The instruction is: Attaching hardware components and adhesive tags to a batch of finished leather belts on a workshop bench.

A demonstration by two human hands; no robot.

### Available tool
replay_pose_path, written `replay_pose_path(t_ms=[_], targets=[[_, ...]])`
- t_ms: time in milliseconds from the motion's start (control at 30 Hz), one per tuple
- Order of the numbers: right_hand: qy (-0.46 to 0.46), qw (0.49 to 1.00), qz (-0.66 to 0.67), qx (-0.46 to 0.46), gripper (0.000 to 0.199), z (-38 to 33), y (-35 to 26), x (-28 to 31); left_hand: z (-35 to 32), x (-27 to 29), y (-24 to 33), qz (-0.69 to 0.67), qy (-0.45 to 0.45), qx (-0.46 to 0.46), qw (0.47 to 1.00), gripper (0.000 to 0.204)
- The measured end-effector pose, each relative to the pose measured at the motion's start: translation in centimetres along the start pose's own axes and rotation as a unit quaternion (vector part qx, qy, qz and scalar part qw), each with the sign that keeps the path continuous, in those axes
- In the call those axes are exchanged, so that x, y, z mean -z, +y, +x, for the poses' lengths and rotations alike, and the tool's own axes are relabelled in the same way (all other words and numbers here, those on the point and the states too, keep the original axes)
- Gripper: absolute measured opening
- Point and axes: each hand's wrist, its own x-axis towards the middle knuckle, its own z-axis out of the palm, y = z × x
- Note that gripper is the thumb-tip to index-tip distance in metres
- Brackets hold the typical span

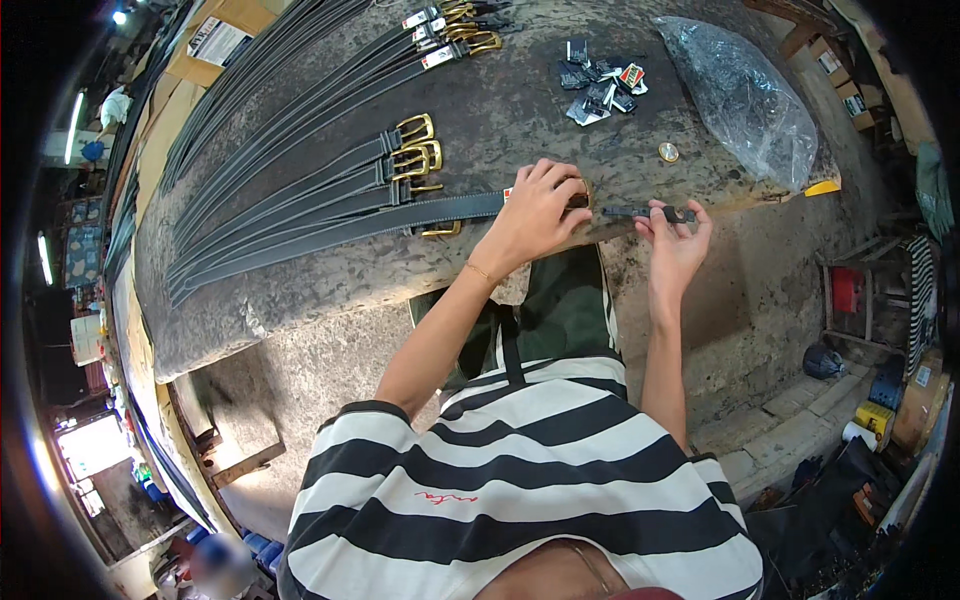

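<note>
My left hand (pixel 543 212) is closed over the buckle end of a dark grey belt with pale edge stitching (pixel 400 215). Its strap runs left along the table's near edge, and the fingers largely hide the buckle. Just to the right, my right hand (pixel 675 240) pinches a short, slim black piece (pixel 640 212) between the fingertips. That piece points left toward the belt end; its exact kind is unclear. Several more belts with gold-coloured buckles (pixel 416 157) lie beside and beyond the held one.
Further belts (pixel 440 55) with white tags lie at the far left. A pile of small black tags (pixel 600 85), a clear plastic bag (pixel 745 100) and a round gold-coloured tin (pixel 668 152) rest on the worn table (pixel 500 120). A wooden stool (pixel 865 300) stands on the floor at right.
</note>
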Motion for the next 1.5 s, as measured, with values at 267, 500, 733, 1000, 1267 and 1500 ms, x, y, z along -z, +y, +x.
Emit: replay_pose_path(t_ms=[267, 500, 733, 1000, 1267, 1500], targets=[[0.028, 0.999, -0.031, 0.018, 0.046, -0.4, 0.8, -1.9, 0.0, 1.3, -0.5, -0.133, 0.047, 0.011, 0.99, 0.035], [-0.019, 0.983, 0.133, -0.125, 0.061, -1.4, 1.1, -6.2, -0.8, 1.5, -1.1, -0.305, 0.07, 0.088, 0.946, 0.034], [-0.102, 0.954, 0.217, -0.177, 0.08, -1.2, 0.8, -6.0, -0.5, 1.5, -1.6, -0.351, 0.07, 0.078, 0.93, 0.022], [-0.194, 0.98, -0.023, 0.043, 0.116, -2.5, 1.2, -7.0, -0.3, 0.9, -2.4, -0.337, 0.071, 0.074, 0.936, 0.022], [-0.045, 0.972, -0.136, 0.187, 0.075, -2.3, 2.1, -8.2, -0.1, 0.8, -1.3, -0.231, 0.084, 0.018, 0.969, 0.02], [-0.089, 0.993, 0.003, 0.078, 0.033, -1.2, 2.0, -6.7, 0.1, 0.5, -0.9, -0.251, 0.103, 0.048, 0.961, 0.017]])
